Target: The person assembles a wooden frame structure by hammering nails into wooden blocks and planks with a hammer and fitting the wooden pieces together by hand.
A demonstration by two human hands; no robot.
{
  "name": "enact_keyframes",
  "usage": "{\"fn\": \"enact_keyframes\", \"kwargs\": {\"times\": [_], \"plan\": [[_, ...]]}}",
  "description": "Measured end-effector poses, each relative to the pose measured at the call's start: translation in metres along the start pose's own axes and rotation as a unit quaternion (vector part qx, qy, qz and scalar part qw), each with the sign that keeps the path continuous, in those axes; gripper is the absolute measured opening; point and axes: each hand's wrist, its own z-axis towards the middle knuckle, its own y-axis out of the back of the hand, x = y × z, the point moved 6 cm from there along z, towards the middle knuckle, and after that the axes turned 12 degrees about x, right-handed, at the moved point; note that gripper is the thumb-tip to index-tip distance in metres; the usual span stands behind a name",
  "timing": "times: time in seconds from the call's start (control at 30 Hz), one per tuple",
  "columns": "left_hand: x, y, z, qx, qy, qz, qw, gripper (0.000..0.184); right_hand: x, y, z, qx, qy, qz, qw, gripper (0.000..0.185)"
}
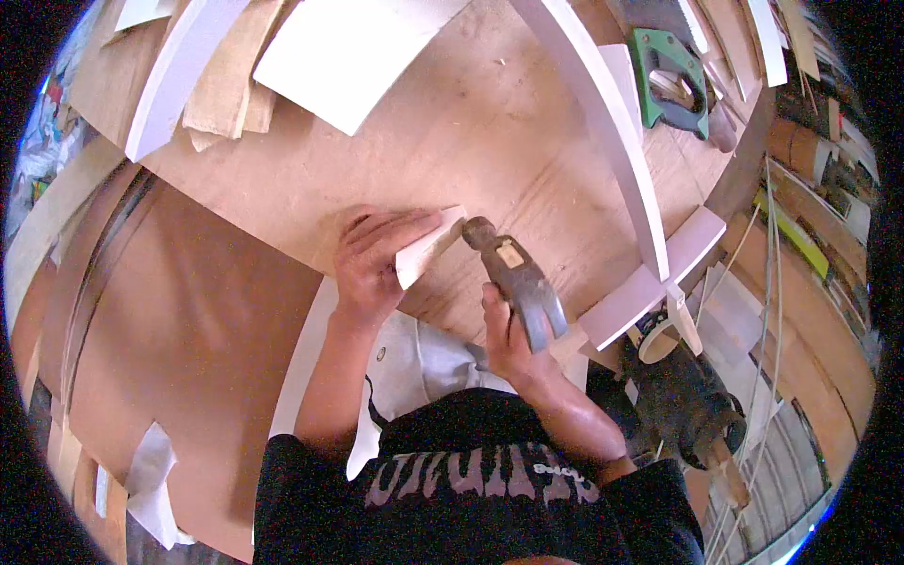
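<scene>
My left hand grips a short white-faced board, standing on edge near the front of the wooden worktop. Its fingers wrap over the far side of that board. In my right hand is a claw hammer, held close under its head. The round striking face lies beside the board's right end; whether they touch I cannot tell. Most of the hammer's handle is hidden below its head and my hand.
A curved white strip crosses the worktop on the right, near a green-handled saw. White panels and wood offcuts lie at the far left. A dark machine stands below right, by a white crosspiece.
</scene>
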Motion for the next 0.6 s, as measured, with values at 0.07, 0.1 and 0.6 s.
{"fn": "enact_keyframes", "kwargs": {"times": [0.07, 0.1, 0.6], "plan": [[0.001, 0.001, 0.004, -0.007, -0.013, -0.02, 1.0, 0.049, -0.012, -0.001, -0.01, -0.009, -0.077, 0.202, 0.976, 0.023], [0.001, 0.001, 0.003, -0.007, -0.016, -0.032, 0.999, 0.048, -0.018, -0.002, -0.016, -0.03, -0.114, 0.297, 0.948, 0.024], [-0.001, 0.003, 0.002, -0.006, -0.022, 0.033, 0.999, 0.023, -0.017, 0.004, -0.009, 0.008, -0.035, 0.164, 0.986, 0.02]]}}
